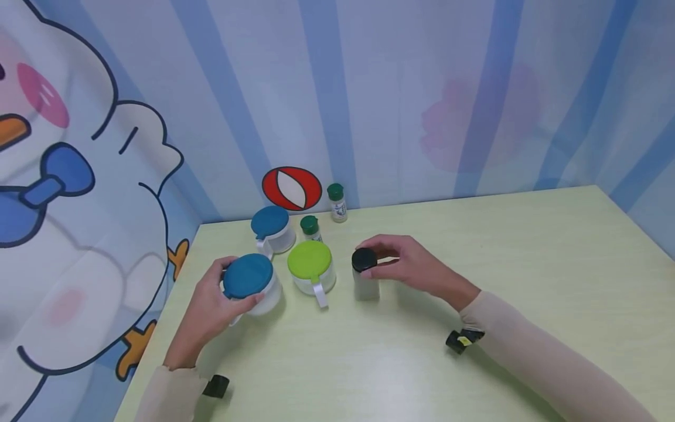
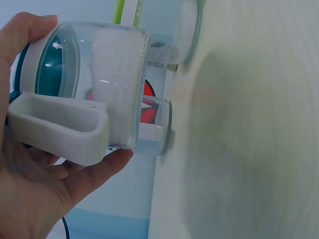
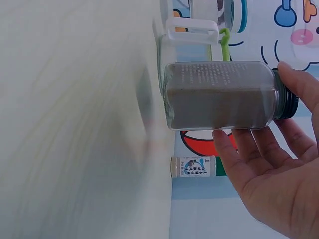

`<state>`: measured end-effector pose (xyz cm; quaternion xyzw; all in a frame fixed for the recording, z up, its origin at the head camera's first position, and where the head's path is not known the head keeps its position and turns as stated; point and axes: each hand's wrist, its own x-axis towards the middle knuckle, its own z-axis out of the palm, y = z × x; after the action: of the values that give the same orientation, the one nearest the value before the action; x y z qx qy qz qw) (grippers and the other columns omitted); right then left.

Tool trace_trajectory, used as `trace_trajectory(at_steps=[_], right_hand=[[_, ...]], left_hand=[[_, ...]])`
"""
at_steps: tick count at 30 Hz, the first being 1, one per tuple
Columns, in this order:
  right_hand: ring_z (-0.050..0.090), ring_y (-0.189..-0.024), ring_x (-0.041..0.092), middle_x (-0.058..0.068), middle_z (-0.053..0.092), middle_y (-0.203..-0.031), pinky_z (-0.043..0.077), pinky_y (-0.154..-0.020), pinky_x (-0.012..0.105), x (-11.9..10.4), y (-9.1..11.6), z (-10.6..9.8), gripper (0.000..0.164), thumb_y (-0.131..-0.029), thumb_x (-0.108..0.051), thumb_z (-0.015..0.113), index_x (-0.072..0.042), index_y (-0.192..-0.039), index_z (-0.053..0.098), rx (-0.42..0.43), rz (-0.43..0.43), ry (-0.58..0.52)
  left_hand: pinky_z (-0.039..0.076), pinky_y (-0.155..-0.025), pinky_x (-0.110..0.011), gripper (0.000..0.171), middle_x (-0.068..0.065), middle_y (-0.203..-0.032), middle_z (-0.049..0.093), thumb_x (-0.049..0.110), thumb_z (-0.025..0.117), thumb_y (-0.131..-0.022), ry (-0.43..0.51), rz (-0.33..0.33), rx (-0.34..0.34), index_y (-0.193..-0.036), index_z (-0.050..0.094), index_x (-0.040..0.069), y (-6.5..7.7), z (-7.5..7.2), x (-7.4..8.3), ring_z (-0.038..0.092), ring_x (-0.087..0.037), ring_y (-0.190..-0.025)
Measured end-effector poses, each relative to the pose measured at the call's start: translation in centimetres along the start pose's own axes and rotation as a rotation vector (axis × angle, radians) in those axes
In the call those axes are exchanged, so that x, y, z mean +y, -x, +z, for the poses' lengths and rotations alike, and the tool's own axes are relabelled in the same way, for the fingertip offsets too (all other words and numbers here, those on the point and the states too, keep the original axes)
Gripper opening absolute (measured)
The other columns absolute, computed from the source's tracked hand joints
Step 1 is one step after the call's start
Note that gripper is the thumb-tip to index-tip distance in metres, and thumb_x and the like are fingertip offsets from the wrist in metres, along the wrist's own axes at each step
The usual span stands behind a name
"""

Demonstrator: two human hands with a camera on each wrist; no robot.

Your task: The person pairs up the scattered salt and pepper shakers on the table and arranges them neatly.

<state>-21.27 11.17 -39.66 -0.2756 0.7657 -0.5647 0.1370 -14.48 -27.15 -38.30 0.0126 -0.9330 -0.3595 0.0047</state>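
Note:
My left hand (image 1: 203, 308) grips a clear jar with a blue lid (image 1: 248, 275), thumb on one side and fingers around the other. White contents and a white handle (image 2: 60, 127) show in the left wrist view, where the jar's base hangs a little above the table. On the other side, my right hand (image 1: 408, 264) holds a square glass bottle (image 3: 222, 97) by its black cap (image 1: 364, 259), thumb and fingers on opposite sides. Grey-brown powder partly fills this bottle, which is upright and close over the table. Between the hands stands a green-lidded jar (image 1: 309, 261) with a white handle.
Behind, near the wall, stand a second blue-lidded jar (image 1: 271, 223) and two small green-capped shakers, one nearer (image 1: 310, 225) and one farther back (image 1: 338, 202). The pale table (image 1: 506, 252) meets a printed blue backdrop (image 1: 390, 105) at the back and left.

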Motion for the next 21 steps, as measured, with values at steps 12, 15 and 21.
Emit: trace_trajectory(at_steps=[12,15,21], right_hand=[[0.064,-0.113,0.023,0.0,0.07,-0.119,0.052,-0.097,0.045,-0.7,1.4,-1.5,0.045,-0.085,-0.025,0.084,-0.022,-0.127,0.068,0.046,-0.003,-0.006],[0.064,-0.115,0.022,0.0,0.07,-0.119,0.053,-0.097,0.044,-0.6,1.6,-1.7,0.043,-0.086,-0.026,0.083,-0.024,-0.126,0.068,0.047,0.0,-0.009],[0.064,-0.116,0.022,0.001,0.07,-0.12,0.053,-0.098,0.044,-0.7,1.7,-1.8,0.043,-0.086,-0.025,0.083,-0.023,-0.126,0.068,0.066,0.0,-0.014]], left_hand=[[0.043,-0.106,-0.065,0.093,-0.023,-0.153,0.041,0.043,0.081,-0.084,0.013,0.027,0.001,-0.153,0.033,0.001,0.0,-0.4,1.5,0.042,-0.045,-0.136],[0.043,-0.106,-0.065,0.092,-0.023,-0.154,0.041,0.042,0.081,-0.085,0.025,0.014,0.004,-0.153,0.033,0.001,0.1,-0.3,1.3,0.042,-0.045,-0.137],[0.043,-0.107,-0.065,0.093,-0.024,-0.153,0.042,0.04,0.082,-0.084,0.011,0.02,0.021,-0.152,0.034,0.0,0.1,-0.3,1.0,0.043,-0.045,-0.136]])
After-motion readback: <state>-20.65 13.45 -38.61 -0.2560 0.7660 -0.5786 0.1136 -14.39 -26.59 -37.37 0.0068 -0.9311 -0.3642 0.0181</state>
